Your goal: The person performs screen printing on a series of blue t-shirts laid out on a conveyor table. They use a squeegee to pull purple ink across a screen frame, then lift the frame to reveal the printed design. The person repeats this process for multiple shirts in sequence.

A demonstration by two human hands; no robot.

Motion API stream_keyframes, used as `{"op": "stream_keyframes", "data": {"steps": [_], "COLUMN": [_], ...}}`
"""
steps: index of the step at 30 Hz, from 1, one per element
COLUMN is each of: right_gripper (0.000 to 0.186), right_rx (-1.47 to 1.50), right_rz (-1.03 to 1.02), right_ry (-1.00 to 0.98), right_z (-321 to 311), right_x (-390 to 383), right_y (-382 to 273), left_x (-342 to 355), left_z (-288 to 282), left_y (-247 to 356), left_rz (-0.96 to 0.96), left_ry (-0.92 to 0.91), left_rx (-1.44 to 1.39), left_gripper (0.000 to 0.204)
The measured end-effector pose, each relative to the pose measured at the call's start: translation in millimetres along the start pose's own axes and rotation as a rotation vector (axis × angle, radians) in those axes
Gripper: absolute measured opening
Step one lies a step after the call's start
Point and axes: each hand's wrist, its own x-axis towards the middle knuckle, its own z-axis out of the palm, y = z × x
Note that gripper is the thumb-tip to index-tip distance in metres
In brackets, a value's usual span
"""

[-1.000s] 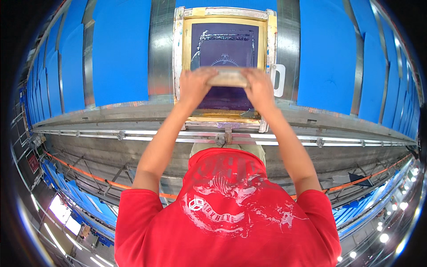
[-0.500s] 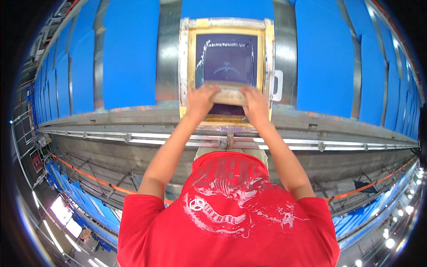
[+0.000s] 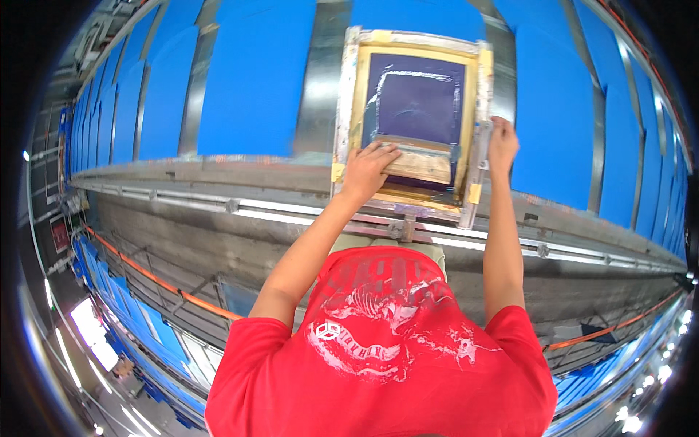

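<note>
A screen-printing frame [image 3: 483, 95] with a dark purple mesh [image 3: 419, 95] lies tilted a little clockwise on the long table. My left hand [image 3: 368, 173] holds the left end of a wooden squeegee [image 3: 421, 166], its fingers over the top edge. The squeegee rests across the near part of the mesh, leaving its right end bare. At the frame's right side, my right hand [image 3: 502, 146] is closed round the white handle, which the fingers mostly hide. Streaks of whitish ink line the upper and right edges of the mesh window.
Blue panels [image 3: 251, 80] lie in a row along the table, with bare metal strips [image 3: 320, 80] between them. A metal rail [image 3: 291, 211] runs along the near edge. Behind me are an orange rail [image 3: 167, 284] and another row of blue panels.
My right hand has left the squeegee and taken the handle at the frame's right side. My left hand stays on the squeegee. In the picture, the frame has shifted right and tilted.
</note>
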Motion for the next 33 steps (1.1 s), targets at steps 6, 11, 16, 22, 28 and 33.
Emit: {"op": "stream_keyframes", "data": {"steps": [6, 11, 16, 22, 28, 33], "right_gripper": [0.029, 0.029, 0.029, 0.031, 0.030, 0.040], "right_rx": [0.159, 0.201, 0.196, 0.128, 0.035, -0.385], "right_rz": [-0.001, -0.016, 0.046, 0.039, 0.043, -0.223], "right_ry": [0.028, -0.033, -0.055, -0.067, -0.142, -0.303], "right_z": [42, 172, 261, 299, 311, 290], "right_x": [-40, -107, -159, -178, -176, -159], "right_y": [-107, -198, -241, -261, -263, -256], "left_x": [-36, -79, -110, -142, -191, -140], "left_z": [-75, -159, -208, -220, -212, -213], "left_y": [-50, -180, -277, -321, -320, -334], "left_rz": [0.056, 0.097, 0.102, 0.070, 0.069, 0.054], "left_ry": [0.067, 0.043, -0.045, -0.071, -0.138, -0.102], "left_rx": [-0.063, -0.012, 0.014, 0.073, 0.059, 0.169], "left_gripper": [0.065, 0.067, 0.066, 0.063, 0.059, 0.056]}}
